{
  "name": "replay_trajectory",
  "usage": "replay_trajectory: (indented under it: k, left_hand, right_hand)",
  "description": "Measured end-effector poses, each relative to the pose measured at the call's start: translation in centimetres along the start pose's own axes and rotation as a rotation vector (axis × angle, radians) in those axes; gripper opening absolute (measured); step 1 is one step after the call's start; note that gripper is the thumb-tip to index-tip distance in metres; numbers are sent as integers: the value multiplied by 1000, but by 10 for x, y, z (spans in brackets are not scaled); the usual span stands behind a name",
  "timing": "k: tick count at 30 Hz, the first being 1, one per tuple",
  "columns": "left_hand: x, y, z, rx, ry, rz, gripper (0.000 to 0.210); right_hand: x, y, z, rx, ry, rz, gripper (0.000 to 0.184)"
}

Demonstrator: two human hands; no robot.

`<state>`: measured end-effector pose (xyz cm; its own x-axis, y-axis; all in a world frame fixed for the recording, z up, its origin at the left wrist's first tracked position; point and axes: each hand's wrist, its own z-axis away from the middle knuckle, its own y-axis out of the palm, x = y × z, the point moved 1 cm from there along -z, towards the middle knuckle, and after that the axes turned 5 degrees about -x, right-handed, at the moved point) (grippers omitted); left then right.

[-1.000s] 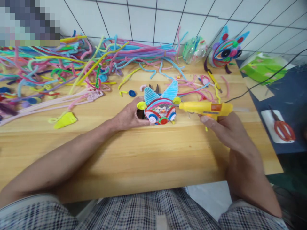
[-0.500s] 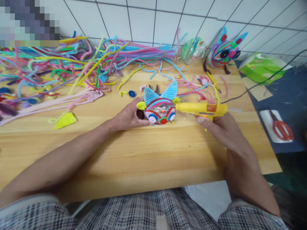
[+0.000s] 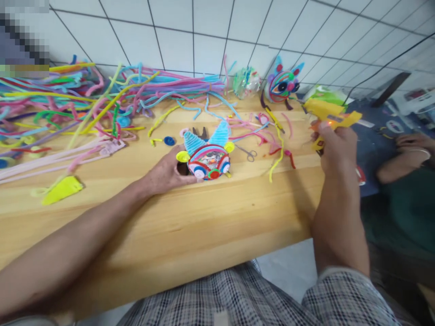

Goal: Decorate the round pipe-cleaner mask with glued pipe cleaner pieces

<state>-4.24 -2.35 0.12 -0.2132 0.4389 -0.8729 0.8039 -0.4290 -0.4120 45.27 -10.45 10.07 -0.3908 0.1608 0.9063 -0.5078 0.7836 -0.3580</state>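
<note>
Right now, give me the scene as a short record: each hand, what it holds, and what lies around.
Left hand: holding the blue-eared craft head from its left side
Right hand: gripping the yellow glue gun, raised, apart from the craft head
Right of craft head: small scissors on the table
Back of table: piled pipe cleaners; a second craft head near the wall
Far right: another person's hand

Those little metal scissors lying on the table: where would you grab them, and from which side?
Probably by the finger loops of the small scissors, pinched from above, coming from the person's near right: they seem to lie flat on the table, loops angled that way, blades pointing back toward the blue-eared figure.
</note>
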Motion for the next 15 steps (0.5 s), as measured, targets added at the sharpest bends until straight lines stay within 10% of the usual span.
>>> replay_trajectory:
  k: [8, 15]
  left_hand:
    - [-19, 2, -2, 47, -70, 85, 80]
    - [-23, 1, -4, 92, -139, 97, 82]
  right_hand:
    - [-57, 16, -36, -128, 164, 329, 17]
    - [-92, 13, -51, -87, 30, 605, 9]
